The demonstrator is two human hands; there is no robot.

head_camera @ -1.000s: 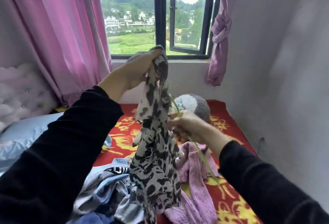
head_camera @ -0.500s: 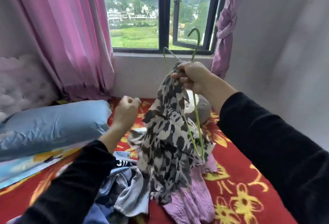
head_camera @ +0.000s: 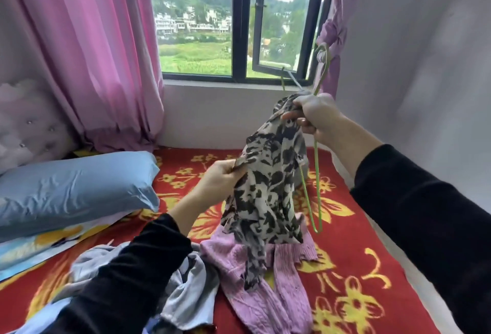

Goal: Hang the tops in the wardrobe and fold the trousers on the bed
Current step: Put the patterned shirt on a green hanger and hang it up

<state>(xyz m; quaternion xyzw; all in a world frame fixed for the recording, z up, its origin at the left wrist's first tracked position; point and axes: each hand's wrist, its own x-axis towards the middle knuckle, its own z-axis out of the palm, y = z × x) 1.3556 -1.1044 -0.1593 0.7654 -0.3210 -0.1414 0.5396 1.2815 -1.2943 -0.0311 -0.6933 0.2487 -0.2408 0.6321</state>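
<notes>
A black-and-cream patterned top [head_camera: 268, 190] hangs in the air over the bed. My right hand [head_camera: 316, 116] grips its upper end together with a thin green wire hanger [head_camera: 317, 163], whose hook rises above my fist. My left hand [head_camera: 220, 182] pinches the top's left edge lower down and holds it out to the side. A pink knitted garment [head_camera: 268, 288] lies on the red flowered bedspread [head_camera: 353, 267] under the top. A heap of grey-blue clothes [head_camera: 183, 296] lies by my left sleeve.
A blue pillow [head_camera: 74, 187] lies at the left on folded bedding. Pink curtains [head_camera: 87, 55] flank the window [head_camera: 239, 28]. A grey wall [head_camera: 425, 68] runs close along the bed's right side. A grey round object [head_camera: 303, 174] sits partly hidden behind the top.
The top passed from my left hand to my right, which raised it with the hanger. My left hand dropped, then came back and took the top's left edge.
</notes>
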